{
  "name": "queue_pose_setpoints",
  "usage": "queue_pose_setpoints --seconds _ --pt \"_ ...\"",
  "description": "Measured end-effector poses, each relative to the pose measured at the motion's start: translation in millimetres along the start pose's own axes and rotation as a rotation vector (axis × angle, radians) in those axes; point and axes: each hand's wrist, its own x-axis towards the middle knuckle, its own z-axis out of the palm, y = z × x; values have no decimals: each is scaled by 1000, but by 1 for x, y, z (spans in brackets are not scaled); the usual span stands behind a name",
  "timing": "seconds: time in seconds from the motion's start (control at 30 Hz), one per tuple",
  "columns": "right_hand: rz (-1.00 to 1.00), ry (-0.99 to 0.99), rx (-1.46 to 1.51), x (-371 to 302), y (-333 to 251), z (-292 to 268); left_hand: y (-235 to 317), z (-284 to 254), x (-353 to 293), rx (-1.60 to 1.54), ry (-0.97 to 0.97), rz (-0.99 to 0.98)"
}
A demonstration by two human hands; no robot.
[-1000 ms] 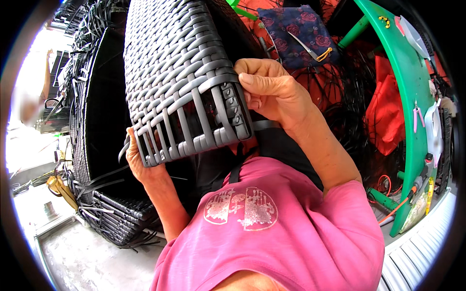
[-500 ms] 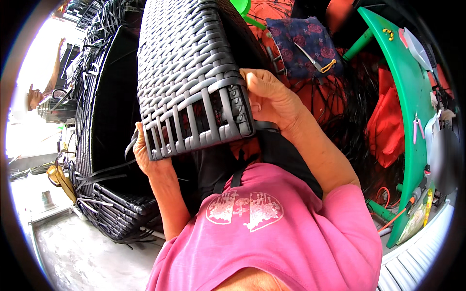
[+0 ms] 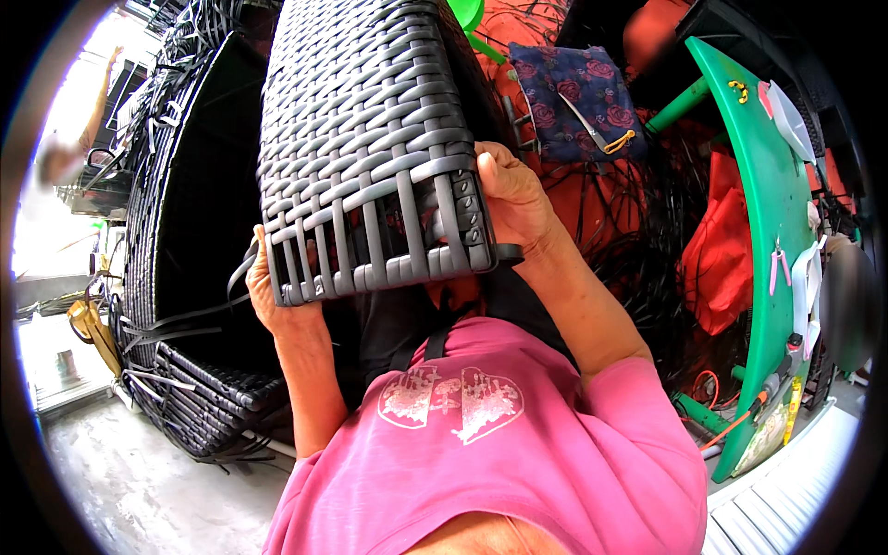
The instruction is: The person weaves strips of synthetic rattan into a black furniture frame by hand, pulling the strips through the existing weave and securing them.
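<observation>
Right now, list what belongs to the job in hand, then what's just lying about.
In the job, it seems:
partly woven grey wicker piece, left grip at its left edge, right grip at its right
loose grey strip by the left grip

Apparently lying about:
yellow-handled blade on rose-patterned cloth
red fabric
pink-handled tool at green table

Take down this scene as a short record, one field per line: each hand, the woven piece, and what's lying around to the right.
Left hand: holding the lower left corner of the woven piece
Right hand: at its right edge, fingertips partly hidden
Weave: dense above, open gaps between strands near the lower edge
Floral pad: dark blue, a blade tool with yellow handle on it
Green table: far right, pink-handled tool on top
</observation>
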Motion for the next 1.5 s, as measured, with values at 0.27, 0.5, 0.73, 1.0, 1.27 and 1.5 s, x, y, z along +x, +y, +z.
queue_pose_setpoints --seconds 0.27,0.5,0.73,1.0,1.27,1.5 --pt "55 286 -162 -12 -14 28 -1 2 4 -124 -47 -19" --pt "-455 226 -1425 1 -78 39 -12 18 -6 -82 -1 15" --pt "-225 145 -1723 -9 -85 51 -33 45 -13 -42 -93 -40" --pt "-147 580 -1524 -65 -119 41 -58 71 -19 -51 -166 -39" --pt "-186 529 -1184 -74 -117 48 -54 53 2 -75 -365 -229" --pt "-522 -174 -2512 -41 -90 88 -40 74 -17 -44 -299 -266"
